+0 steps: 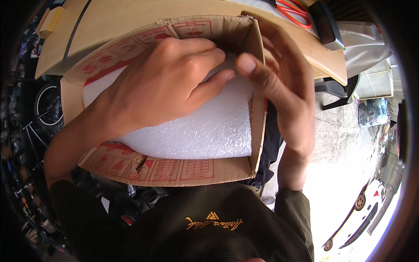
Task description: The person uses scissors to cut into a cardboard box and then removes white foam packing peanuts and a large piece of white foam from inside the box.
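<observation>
An open cardboard box (257,131) with red printing is in front of me. A sheet of white foam wrap (200,135) fills most of it, covering whatever lies beneath. My left hand (179,72) reaches over the foam toward the far right corner. Its fingers are bent, thumb and index apart with nothing seen between them; the other fingertips are hidden. My right hand (290,87) straddles the box's right wall, its thumb on the inner side and its fingers outside, partly hidden by the cardboard.
Behind the box runs a wooden table (118,17). Orange-handled scissors (294,13) and a dark block-shaped object (326,26) lie at its far right. A wheel (49,105) stands among dark clutter at left. Concrete floor (331,126) and a white car (355,218) show at right.
</observation>
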The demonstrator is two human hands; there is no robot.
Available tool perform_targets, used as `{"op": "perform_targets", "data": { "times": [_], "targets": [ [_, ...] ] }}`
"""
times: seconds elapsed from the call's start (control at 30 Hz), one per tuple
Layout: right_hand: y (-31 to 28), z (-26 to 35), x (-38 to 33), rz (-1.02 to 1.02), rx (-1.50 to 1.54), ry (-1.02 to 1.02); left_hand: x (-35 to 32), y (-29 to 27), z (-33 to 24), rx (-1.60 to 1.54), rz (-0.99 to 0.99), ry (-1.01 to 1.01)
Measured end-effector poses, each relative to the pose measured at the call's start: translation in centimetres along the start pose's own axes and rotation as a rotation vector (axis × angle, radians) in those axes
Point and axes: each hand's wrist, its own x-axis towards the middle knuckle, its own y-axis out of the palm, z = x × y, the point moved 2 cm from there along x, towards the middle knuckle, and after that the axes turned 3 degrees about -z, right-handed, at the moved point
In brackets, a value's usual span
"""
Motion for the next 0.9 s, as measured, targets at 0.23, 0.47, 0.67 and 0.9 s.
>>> {"op": "perform_targets", "data": {
  "times": [0.23, 0.47, 0.67, 0.9],
  "targets": [
    [2.6, -2.2, -3.1, -0.139, 0.186, -0.048, -1.9, 0.5, 0.3, 0.148, 0.033, 0.204],
    [2.8, -2.2, -2.9, -0.147, 0.233, -0.024, -0.9, -0.2, 0.3, 0.268, 0.254, 0.152],
    [2.7, -3.6, -2.6, -0.172, 0.384, -0.068, -1.0, -3.1, -2.5, -0.137, 0.188, 0.158],
    [2.6, -3.2, -2.4, -0.139, 0.408, -0.047, -1.4, -0.7, -2.8, -0.193, 0.209, 0.250]
  ]
}}
